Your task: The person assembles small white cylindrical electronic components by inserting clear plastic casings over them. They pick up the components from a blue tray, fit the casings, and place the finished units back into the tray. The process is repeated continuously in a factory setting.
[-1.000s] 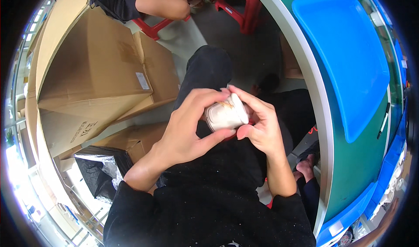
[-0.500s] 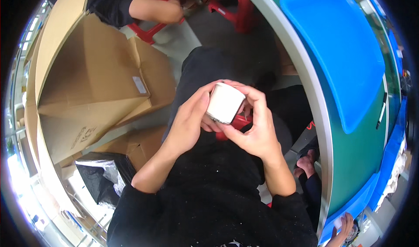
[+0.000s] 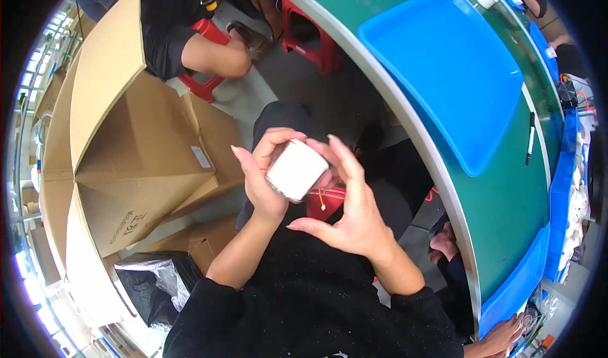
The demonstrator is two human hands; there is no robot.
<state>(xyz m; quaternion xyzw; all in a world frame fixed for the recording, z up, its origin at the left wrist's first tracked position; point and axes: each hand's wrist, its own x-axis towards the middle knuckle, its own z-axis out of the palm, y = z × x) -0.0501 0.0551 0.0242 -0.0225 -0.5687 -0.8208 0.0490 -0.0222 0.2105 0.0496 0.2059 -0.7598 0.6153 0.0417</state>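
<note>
A white housing [image 3: 297, 170], block-shaped with rounded corners, rests in my left hand [image 3: 265, 192] above my lap. The left fingers curl behind it, while the thumb sticks out to the side. Just to the right is my right hand [image 3: 356, 215], its thumb and forefinger spread wide apart. Some of its other fingers are partly hidden behind the housing's right edge, and whether they touch it I cannot tell. A short thin orange cable [image 3: 322, 197] with a small white plug dangles below the housing.
Large open cardboard boxes [image 3: 139, 162] stand on my left, with a black-lined bin [image 3: 152, 285] below. On my right curves a green table [image 3: 500, 231] bearing a blue tray [image 3: 443, 73] and a marker [image 3: 531, 139]. Another person sits ahead on a red stool [image 3: 201, 87].
My right hand has let its grip go, with thumb and forefinger spreading apart. The housing has tilted and shifted slightly left and down in my left hand. The view has swung a little right.
</note>
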